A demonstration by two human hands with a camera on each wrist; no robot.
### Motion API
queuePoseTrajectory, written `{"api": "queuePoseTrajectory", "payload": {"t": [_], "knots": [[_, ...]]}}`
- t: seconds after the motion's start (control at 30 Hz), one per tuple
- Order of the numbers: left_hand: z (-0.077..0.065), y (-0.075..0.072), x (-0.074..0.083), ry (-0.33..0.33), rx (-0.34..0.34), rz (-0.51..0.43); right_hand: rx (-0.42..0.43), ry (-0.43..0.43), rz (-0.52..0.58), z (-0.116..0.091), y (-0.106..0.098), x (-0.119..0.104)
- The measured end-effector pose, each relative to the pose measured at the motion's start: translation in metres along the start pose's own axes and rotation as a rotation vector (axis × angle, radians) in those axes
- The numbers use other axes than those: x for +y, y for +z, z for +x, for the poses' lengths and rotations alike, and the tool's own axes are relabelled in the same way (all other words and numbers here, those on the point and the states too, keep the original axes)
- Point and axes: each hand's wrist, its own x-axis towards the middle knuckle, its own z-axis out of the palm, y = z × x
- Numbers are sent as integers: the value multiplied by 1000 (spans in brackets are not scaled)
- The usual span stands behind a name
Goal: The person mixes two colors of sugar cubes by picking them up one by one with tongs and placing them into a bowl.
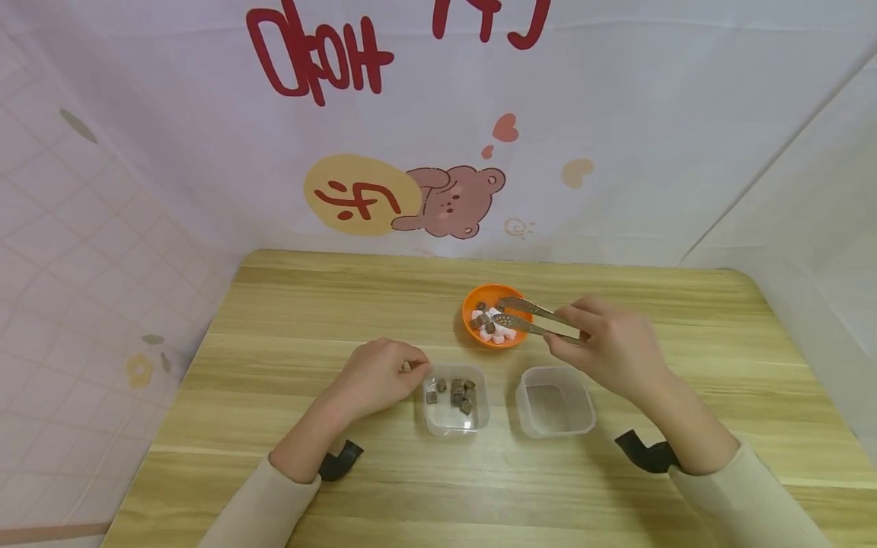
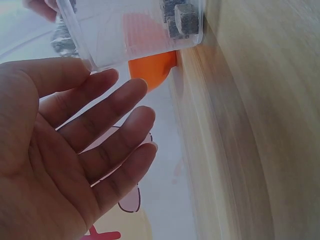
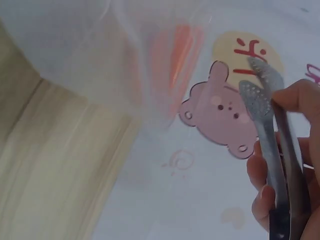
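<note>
My left hand [image 1: 375,378] pinches the rim of a clear plastic container [image 1: 438,423] between thumb and forefinger, the other fingers loosely bent in the left wrist view. Several small brown cubes [image 1: 458,392] lie inside the container. With my right hand [image 1: 620,348] I grip metal tongs [image 3: 275,145] with perforated tips. Those tips stand apart over an orange bowl [image 1: 470,326], which holds white-and-pink pieces [image 1: 499,335] and several brown cubes [image 1: 483,320]. Whether the tongs hold a cube, I cannot tell.
A second clear container [image 1: 556,426], with no cubes visible in it, stands to the right of the first, below my right hand. Behind the wooden table [image 1: 329,304] hangs a white printed cloth [image 1: 617,99]; more cloth covers the sides.
</note>
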Motion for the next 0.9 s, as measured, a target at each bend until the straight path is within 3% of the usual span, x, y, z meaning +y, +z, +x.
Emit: {"api": "queuePoseTrajectory", "payload": {"t": [0.17,0.3,0.63,0.9], "knots": [[0,0,-1,7,2,2,-31,-95,103,5,-2,-16],[-1,0,-1,9,5,2,-91,-163,114,8,1,-30],[0,0,-1,6,9,3,-283,-304,-3,13,20,-59],[0,0,-2,22,13,6,-387,-345,-100,15,37,-74]]}}
